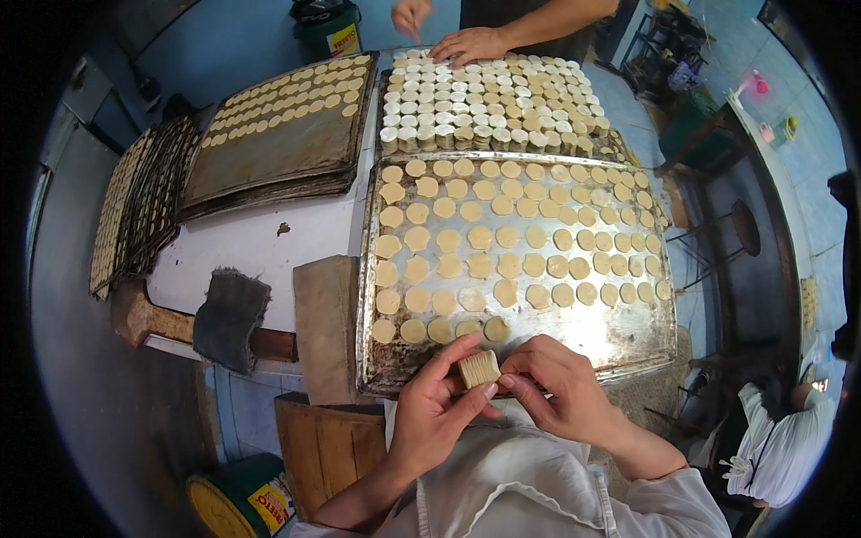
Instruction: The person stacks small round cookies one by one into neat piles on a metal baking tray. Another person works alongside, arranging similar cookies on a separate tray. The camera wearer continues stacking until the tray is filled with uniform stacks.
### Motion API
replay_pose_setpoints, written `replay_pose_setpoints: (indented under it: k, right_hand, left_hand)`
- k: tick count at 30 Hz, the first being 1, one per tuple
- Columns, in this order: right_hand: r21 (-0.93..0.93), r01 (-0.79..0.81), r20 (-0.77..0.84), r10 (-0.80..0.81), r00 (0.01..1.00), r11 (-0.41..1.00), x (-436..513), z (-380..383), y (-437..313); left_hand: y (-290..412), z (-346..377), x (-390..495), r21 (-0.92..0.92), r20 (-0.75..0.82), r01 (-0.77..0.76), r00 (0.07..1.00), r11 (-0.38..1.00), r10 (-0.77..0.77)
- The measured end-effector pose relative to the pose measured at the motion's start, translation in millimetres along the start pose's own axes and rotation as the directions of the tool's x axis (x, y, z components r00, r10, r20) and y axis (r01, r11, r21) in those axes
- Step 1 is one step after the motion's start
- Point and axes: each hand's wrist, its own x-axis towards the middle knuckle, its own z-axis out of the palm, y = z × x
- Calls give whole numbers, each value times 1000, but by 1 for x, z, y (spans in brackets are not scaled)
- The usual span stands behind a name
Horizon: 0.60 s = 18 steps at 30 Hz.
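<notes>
A short stack of thin, pale dough discs lies sideways in my left hand, between its thumb and fingers. The thumb and forefinger of my right hand pinch the right end of that stack. Whether they hold one disc or several cannot be told. Both hands are over the near edge of a worn metal baking tray. Rows of flat dough discs cover much of this tray, and the nearest row ends with a disc just beyond my fingers.
Stacked discs crowd the far tray, where another person's hands are working. At left are piled trays with disc rows, and more trays leaning on edge. A dark cloth drapes a wooden tool. A green bucket stands below.
</notes>
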Motion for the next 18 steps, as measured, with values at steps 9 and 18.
replay_pose_setpoints:
  k: [9, 18]
  right_hand:
    - [174, -220, 54, 214, 975, 960, -3, -11, 12]
    - [95, -283, 20, 282, 959, 954, -15, -26, -1]
  left_hand:
    - [-7, -5, 2, -25, 8, -28, 1000, 999, 29]
    - [-19, 16, 11, 16, 65, 21, 998, 1000, -22]
